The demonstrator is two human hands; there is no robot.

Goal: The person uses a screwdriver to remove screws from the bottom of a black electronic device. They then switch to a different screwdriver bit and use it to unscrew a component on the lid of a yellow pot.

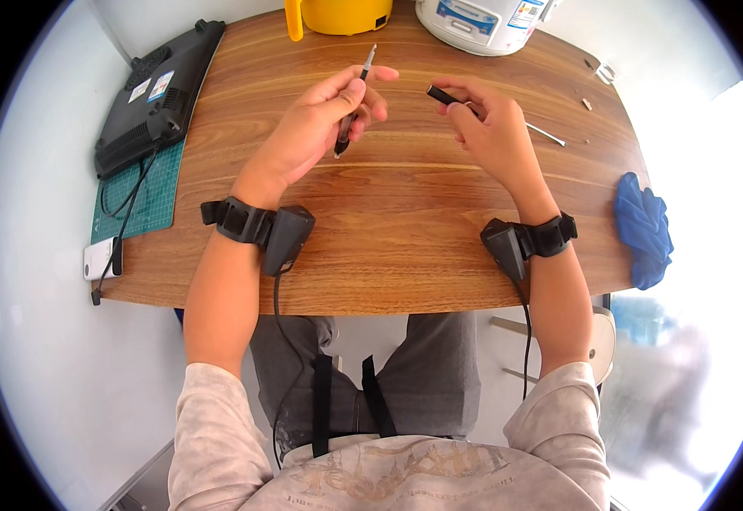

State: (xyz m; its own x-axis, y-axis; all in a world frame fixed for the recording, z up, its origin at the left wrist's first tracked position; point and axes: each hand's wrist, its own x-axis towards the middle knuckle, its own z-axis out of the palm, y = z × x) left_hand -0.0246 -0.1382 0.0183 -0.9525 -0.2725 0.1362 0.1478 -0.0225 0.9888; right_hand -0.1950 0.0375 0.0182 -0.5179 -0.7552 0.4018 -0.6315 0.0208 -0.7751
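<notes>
Two hands — left hand [320,119], right hand [491,128]; one pen [353,102], one black cap [442,95], one blue cloth [644,226].

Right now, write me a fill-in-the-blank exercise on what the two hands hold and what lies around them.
1. The left hand holds a thin pen-like tool with its metal tip pointing ____ from the person.
2. The right hand holds a short ____ cap-like piece.
3. The crumpled cloth at the table's right edge is ____.
4. The mat under the dark device is ____.

Missing words: away; black; blue; green
</notes>
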